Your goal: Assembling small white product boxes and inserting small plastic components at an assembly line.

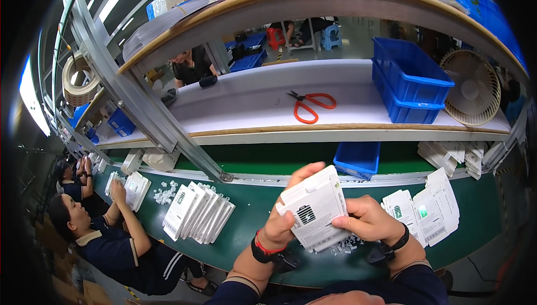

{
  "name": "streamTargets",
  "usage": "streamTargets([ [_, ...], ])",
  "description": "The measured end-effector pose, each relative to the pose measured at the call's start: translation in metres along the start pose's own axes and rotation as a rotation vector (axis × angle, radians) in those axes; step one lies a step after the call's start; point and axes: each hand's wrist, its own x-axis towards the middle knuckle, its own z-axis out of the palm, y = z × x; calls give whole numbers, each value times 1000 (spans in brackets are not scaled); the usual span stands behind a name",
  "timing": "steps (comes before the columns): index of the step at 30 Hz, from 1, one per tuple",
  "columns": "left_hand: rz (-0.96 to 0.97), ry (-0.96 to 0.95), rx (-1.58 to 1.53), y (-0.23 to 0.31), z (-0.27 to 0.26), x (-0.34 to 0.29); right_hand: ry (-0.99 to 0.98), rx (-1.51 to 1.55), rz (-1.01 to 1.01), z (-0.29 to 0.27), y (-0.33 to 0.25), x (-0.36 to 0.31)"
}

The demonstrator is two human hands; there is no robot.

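A flat white cardboard box (313, 210) with dark and green print is held up in front of me over the green table (251, 193). My left hand (278, 221) is closed round its left side, with fingers behind and the thumb on the front. At the right edge, my right hand (372, 220) grips the same box between thumb and fingers. Small whitish pieces (347, 245) lie on the table below it. Left of my hands leans a row of similar white boxes (197, 211). To the right lie flat, unfolded-looking white cartons (439, 207).
Small clear pieces (164, 194) are heaped beyond the row of boxes. A blue tray (358, 158) sits under the shelf (246, 103), which carries red-handled scissors (307, 105), stacked blue bins (411, 84) and a fan (474, 88). A co-worker (114, 249) handles boxes at left.
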Motion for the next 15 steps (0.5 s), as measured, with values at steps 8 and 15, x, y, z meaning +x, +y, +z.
streamTargets([
  [8,-243,-289,-65,-5,-18,-2,-87,131,137,3,2,-4],
  [15,-220,-173,148,0,-19,-4,-79,-218,-60,0,-5,4],
])
